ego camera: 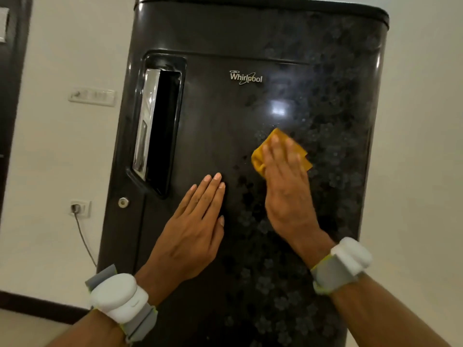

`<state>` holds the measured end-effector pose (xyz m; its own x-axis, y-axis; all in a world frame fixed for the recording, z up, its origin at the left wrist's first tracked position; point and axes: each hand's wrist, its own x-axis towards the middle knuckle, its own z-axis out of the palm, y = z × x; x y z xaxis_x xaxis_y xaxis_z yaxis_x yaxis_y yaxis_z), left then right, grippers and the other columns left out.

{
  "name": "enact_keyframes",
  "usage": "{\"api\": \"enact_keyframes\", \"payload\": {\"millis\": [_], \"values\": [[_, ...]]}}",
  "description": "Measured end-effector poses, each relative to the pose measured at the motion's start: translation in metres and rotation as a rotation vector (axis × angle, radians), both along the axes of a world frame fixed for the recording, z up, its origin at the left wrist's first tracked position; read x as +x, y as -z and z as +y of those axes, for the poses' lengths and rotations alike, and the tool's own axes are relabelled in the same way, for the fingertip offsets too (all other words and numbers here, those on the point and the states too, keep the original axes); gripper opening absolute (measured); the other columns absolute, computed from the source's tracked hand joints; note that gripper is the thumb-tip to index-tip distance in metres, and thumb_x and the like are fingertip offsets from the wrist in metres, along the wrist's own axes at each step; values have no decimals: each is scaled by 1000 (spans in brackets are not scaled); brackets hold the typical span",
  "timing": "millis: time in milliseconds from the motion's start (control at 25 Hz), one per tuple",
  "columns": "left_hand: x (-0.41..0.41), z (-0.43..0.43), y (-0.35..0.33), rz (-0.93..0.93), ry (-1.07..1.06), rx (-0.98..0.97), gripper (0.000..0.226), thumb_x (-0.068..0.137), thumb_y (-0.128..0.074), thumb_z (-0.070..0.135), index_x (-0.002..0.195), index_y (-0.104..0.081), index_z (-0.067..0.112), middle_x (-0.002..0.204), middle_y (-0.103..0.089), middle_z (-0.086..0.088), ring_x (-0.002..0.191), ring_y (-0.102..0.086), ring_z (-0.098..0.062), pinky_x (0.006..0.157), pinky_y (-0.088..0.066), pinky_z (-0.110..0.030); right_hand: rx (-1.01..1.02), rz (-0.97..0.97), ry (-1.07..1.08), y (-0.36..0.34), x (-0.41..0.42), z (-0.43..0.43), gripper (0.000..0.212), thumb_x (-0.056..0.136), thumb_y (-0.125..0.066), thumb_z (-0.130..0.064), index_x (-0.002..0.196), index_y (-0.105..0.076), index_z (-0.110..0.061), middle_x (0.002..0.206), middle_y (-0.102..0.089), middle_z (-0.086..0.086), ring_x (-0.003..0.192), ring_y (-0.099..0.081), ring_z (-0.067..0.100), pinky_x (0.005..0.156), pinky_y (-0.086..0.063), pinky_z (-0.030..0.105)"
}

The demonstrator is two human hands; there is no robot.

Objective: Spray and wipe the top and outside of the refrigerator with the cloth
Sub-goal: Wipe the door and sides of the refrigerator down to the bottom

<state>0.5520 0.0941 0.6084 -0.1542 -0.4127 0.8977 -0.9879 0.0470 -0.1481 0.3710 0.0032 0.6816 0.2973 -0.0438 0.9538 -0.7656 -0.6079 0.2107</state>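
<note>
A dark glossy refrigerator (225, 116) with a faint flower pattern fills the view, its door facing me. A recessed chrome handle (150, 121) sits at the door's upper left, a round lock (123, 202) below it. My right hand (285, 186) presses a yellow-orange cloth (260, 159) flat against the door's middle, fingers straight over it. My left hand (195, 226) rests flat on the door just left of it, fingers straight and together, holding nothing. No spray bottle is in view.
A white wall surrounds the fridge. On the left wall are a switch plate (92, 97) and a socket (80, 208) with a plug and cable hanging down. A dark door frame (10, 96) runs along the far left. Dark skirting meets the floor at lower left.
</note>
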Motion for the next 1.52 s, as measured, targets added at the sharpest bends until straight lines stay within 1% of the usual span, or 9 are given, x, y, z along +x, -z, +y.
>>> {"api": "enact_keyframes", "payload": {"millis": [120,320,520,760,960,1120,1200,1400,1520], "values": [[19,4,7,25,-21,14,60,104,-28,34,156,-14,8,165,-8,-9,153,0,-17,124,-12,-37,-66,379,131,71,-25,10,73,83,-36,3,154,-26,-8,164,-15,10,152,-11,27,121,-21,45],[46,6,9,49,-9,50,61,105,-22,40,157,-5,12,166,0,-4,152,7,-13,123,-4,-32,73,-144,53,-2,24,11,65,90,-40,-1,154,-25,-5,163,-16,13,152,-10,31,122,-16,48],[53,0,10,59,52,80,61,104,-22,35,157,-3,12,166,3,-2,152,8,-12,125,-10,-34,-126,521,124,59,17,13,69,86,-31,-2,154,-22,-6,164,-12,12,152,-8,30,121,-20,47],[54,1,11,81,90,95,64,101,-20,37,156,5,15,165,11,1,151,15,-9,123,2,-28,16,-46,83,-38,48,14,68,88,-41,-4,153,-25,-4,163,-16,14,152,-9,32,122,-14,48],[51,1,12,90,100,88,66,99,-22,34,156,1,13,166,6,-1,152,11,-10,124,-4,-31,-150,568,127,29,27,14,68,88,-29,-7,155,-20,-7,164,-10,10,152,-4,28,124,-9,42],[48,7,9,139,167,123,70,96,-22,41,156,7,17,165,12,4,150,16,-4,125,-3,-30,-87,231,137,-18,20,7,75,83,-50,-8,153,-25,-5,163,-15,13,152,-10,31,122,-16,46],[45,9,8,165,223,124,74,94,-26,42,156,8,19,165,11,6,150,14,-3,124,-2,-28,-17,116,65,-44,60,20,69,86,-46,-8,152,-28,-3,162,-18,13,151,-11,32,122,-14,48],[45,15,5,343,511,127,84,91,-43,34,157,6,17,166,4,8,151,0,-4,122,-9,-22,-154,675,54,39,53,20,63,93,-19,-13,155,-17,-5,164,-7,13,152,-2,29,124,-11,44],[46,19,2,368,575,108,87,90,-46,37,157,5,14,166,1,6,151,-3,-5,121,-8,-17,-73,437,2,12,72,20,62,93,-22,-12,155,-21,-6,164,-11,12,152,-5,28,122,-17,46]]}}
